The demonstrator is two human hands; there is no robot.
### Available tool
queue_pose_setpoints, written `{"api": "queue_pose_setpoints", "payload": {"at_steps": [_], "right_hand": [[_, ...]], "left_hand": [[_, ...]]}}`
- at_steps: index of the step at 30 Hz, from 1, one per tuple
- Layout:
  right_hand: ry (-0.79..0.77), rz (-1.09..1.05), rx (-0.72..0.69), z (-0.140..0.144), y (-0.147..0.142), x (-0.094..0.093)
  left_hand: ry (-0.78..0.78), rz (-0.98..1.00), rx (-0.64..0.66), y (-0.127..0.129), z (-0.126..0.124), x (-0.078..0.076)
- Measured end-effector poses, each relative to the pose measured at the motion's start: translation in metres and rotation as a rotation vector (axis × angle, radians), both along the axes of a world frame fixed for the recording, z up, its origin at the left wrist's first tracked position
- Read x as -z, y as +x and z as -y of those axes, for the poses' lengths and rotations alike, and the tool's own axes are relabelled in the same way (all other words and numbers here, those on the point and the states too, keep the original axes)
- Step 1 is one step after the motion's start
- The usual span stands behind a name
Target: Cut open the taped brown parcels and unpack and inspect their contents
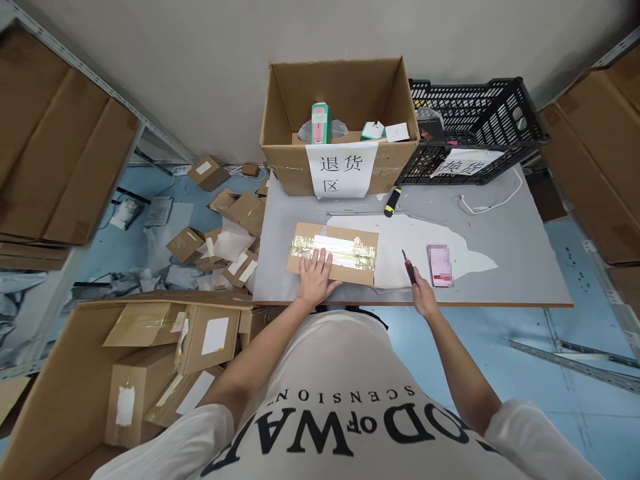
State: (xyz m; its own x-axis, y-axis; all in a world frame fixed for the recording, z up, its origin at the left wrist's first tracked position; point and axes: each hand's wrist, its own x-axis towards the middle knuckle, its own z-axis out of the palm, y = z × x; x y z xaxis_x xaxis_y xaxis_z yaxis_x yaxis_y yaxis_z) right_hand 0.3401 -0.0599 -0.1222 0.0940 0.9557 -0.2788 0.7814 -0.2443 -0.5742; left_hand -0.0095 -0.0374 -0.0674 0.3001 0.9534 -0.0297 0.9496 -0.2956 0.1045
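A flat brown parcel (345, 237) sealed with shiny clear tape lies on the grey table (520, 267) near its front edge. My left hand (315, 277) rests flat on the parcel's near left corner, fingers spread. My right hand (424, 297) grips a red-handled box cutter (409, 267), its blade end pointing away from me, just right of the parcel. A pink phone (440, 265) lies beside the cutter on a white sheet (415, 243).
An open carton (340, 120) with a paper sign and small boxes stands at the table's back, a black crate (475, 127) to its right. A black-and-yellow tool (393, 200) lies in front. Cardboard boxes litter the floor left (220, 233). Shelves flank both sides.
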Motion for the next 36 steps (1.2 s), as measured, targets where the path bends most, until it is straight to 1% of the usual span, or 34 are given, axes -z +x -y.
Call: {"api": "queue_pose_setpoints", "payload": {"at_steps": [3,6,10,13,16,18,19,21,23,24,25,27,28,29,31,33,36], "right_hand": [[-0.055,0.198,0.042,-0.018,-0.017,0.025],[-0.116,0.363,0.094,-0.031,-0.031,0.043],[-0.184,0.453,0.134,-0.034,-0.039,0.064],[-0.198,0.468,0.113,-0.029,-0.04,0.074],[-0.187,0.465,0.063,-0.024,-0.038,0.074],[-0.134,0.448,0.042,-0.028,-0.038,0.064],[-0.08,0.433,0.042,-0.033,-0.039,0.055],[0.079,0.388,0.036,-0.048,-0.045,0.029],[0.254,0.337,-0.046,-0.069,-0.059,-0.004],[0.318,0.315,-0.138,-0.079,-0.069,-0.021],[0.356,0.305,-0.267,-0.089,-0.082,-0.038],[0.374,0.313,-0.538,-0.105,-0.109,-0.064],[0.37,0.325,-0.647,-0.111,-0.122,-0.074],[0.363,0.344,-0.721,-0.116,-0.134,-0.08],[0.334,0.396,-0.802,-0.121,-0.154,-0.085],[0.316,0.454,-0.832,-0.123,-0.165,-0.082],[0.334,0.534,-0.863,-0.121,-0.172,-0.073]], "left_hand": [[0.014,0.018,0.02,-0.003,0.003,0.0],[0.018,0.028,0.027,-0.009,0.008,-0.001],[0.024,0.025,0.018,-0.016,0.016,-0.003],[0.031,0.029,0.04,-0.018,0.018,-0.005],[0.024,0.042,0.077,-0.016,0.017,-0.006],[0.016,0.047,0.081,-0.015,0.016,-0.006],[0.012,0.048,0.079,-0.014,0.015,-0.006],[0.004,0.046,0.077,-0.013,0.015,-0.005],[-0.006,0.045,0.079,-0.014,0.016,-0.004],[-0.011,0.045,0.076,-0.014,0.016,-0.003],[-0.016,0.046,0.071,-0.014,0.017,-0.003],[-0.026,0.046,0.062,-0.014,0.017,-0.002],[-0.032,0.046,0.062,-0.013,0.016,-0.002],[-0.039,0.044,0.064,-0.013,0.016,-0.002],[-0.053,0.042,0.073,-0.012,0.015,-0.002],[-0.064,0.04,0.081,-0.012,0.014,-0.003],[-0.068,0.04,0.088,-0.013,0.014,-0.003]]}}
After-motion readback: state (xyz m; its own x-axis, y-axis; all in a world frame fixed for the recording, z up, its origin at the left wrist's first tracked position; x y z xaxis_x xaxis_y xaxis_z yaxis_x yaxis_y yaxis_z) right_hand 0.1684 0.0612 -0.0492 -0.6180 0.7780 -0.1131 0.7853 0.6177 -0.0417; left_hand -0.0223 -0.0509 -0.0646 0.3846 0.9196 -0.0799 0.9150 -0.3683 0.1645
